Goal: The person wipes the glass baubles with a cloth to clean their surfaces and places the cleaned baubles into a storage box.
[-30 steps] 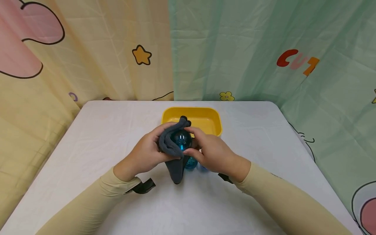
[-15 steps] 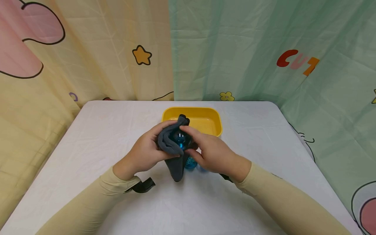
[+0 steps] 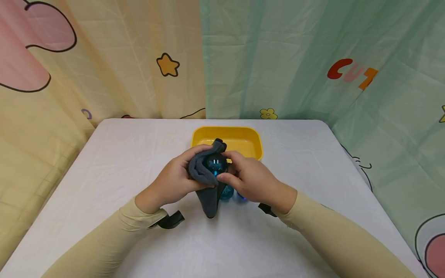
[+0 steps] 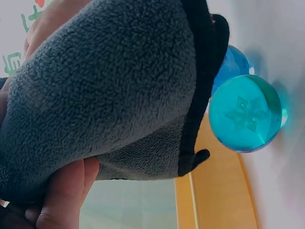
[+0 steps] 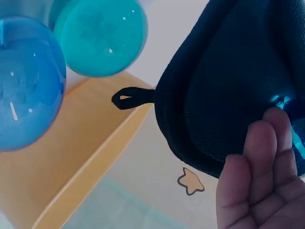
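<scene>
Above the table's middle, both hands hold a shiny blue ball [image 3: 216,165] half wrapped in a dark grey fleece cloth [image 3: 204,181]. My left hand [image 3: 174,179] grips the cloth [image 4: 105,90] around the ball's left side. My right hand [image 3: 248,177] holds the ball from the right, thumb and fingers curled on it. The cloth's tail hangs down to the table. Two more balls rest on the table under the hands: a teal one [image 5: 100,36] [image 4: 245,113] and a blue one [image 5: 26,81].
A yellow tray [image 3: 250,135] stands just behind the hands. The white table [image 3: 114,154] is ringed by printed curtains [image 3: 295,58] at the back and sides. Black wrist straps [image 3: 170,221] hang from both sleeves.
The hands and wrapped ball shifted slightly; the cloth slid over the ball and back, so more of the ball shows now than half a second ago.
</scene>
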Motion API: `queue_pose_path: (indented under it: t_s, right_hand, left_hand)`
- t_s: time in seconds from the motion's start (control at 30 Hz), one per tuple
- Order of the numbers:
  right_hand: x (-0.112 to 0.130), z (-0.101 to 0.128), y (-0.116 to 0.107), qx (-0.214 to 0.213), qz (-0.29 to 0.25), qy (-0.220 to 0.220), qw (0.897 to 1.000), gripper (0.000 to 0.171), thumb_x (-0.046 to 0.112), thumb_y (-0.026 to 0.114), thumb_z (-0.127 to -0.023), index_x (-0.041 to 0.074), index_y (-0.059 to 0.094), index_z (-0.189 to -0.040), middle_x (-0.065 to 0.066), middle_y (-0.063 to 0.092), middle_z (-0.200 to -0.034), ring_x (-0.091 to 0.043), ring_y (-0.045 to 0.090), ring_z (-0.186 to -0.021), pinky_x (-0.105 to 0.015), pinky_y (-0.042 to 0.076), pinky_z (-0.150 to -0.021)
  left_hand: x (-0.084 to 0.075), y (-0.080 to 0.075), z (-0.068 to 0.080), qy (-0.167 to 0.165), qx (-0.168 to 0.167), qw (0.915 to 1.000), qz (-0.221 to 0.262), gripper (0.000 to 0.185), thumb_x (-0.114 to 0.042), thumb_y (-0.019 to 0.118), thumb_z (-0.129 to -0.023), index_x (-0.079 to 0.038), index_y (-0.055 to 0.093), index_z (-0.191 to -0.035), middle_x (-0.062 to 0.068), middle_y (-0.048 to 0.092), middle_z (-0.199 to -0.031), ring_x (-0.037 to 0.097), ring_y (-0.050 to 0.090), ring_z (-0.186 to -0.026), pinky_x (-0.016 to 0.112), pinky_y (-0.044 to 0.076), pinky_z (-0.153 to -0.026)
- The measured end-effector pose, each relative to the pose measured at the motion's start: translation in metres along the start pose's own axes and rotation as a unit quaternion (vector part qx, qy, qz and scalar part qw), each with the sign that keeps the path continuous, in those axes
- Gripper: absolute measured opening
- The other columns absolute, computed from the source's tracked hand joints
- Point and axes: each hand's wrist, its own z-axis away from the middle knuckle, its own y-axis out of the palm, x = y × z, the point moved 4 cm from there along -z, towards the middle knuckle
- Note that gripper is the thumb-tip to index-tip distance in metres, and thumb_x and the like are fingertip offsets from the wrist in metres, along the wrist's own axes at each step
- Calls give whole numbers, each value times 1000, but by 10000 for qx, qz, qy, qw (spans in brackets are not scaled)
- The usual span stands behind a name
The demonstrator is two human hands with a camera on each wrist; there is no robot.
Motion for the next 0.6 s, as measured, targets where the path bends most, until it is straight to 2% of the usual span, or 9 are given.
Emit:
queue_pose_path:
  t_s: [0.1,0.23,0.33,0.43,0.6]
  right_hand:
    - [0,-1,0,-32,-209,27,9998,64,30,72,-102,3,42,-152,2,76,-96,-5,64,-77,-24,57,-72]
    - [2,0,0,-21,-64,-258,9996,76,26,74,-100,8,31,-160,-3,77,-110,-10,72,-92,-28,62,-82]
    - [4,0,-1,-6,406,-475,9980,78,23,75,-99,11,29,-161,-5,76,-119,-14,74,-96,-31,63,-85]
    - [5,0,-2,-61,979,-651,9930,73,21,76,-99,12,36,-160,-6,74,-130,-19,75,-103,-35,63,-90]
    - [6,1,-5,-325,1517,-1055,9822,66,20,78,-97,13,46,-154,-6,75,-129,-22,75,-108,-38,62,-97]
  left_hand:
    - [0,0,0,17,-20,10000,-77,84,-4,91,-80,-20,52,-152,10,59,-152,31,62,-133,49,59,-102]
    - [0,-1,0,46,-53,9999,-142,85,-5,91,-80,-18,50,-154,10,59,-152,31,65,-130,48,60,-101]
    - [1,-1,0,-24,-52,9999,-99,86,-5,91,-80,-19,50,-154,9,59,-152,31,67,-127,47,61,-98]
    - [1,-2,0,-123,-35,9999,-16,85,-5,91,-81,-20,50,-154,9,58,-153,31,67,-127,47,62,-98]
    - [1,-1,0,-147,3,9999,42,84,-5,90,-82,-21,50,-154,9,57,-154,31,65,-129,49,61,-100]
